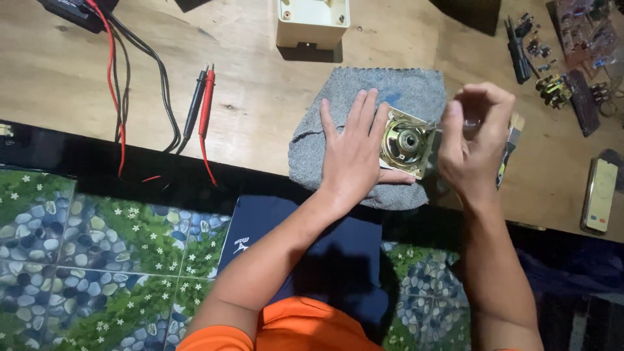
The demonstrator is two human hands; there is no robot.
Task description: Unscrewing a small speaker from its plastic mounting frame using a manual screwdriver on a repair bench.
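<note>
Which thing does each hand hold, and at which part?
The left hand lies flat, steadying the small speaker at its left edge. The right hand pinches something thin over it; what it is cannot be told.

Grey woven cloth (pixel 364 117) lies on the pale wooden table (pixel 260 97) | square metal-framed speaker (pixel 406 144) sits on the cloth's right part | left hand (pixel 354 153) flat on the cloth, just left of the speaker | right hand (pixel 474 140) at the speaker's right edge | red and black probe leads (pixel 201 104) well left | cream plastic box (pixel 312 23) behind the cloth | flat phone-like slab (pixel 599 195) far right.

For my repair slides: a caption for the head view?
Left hand steadies a small speaker on a grey cloth; right hand works at its edge.
</note>
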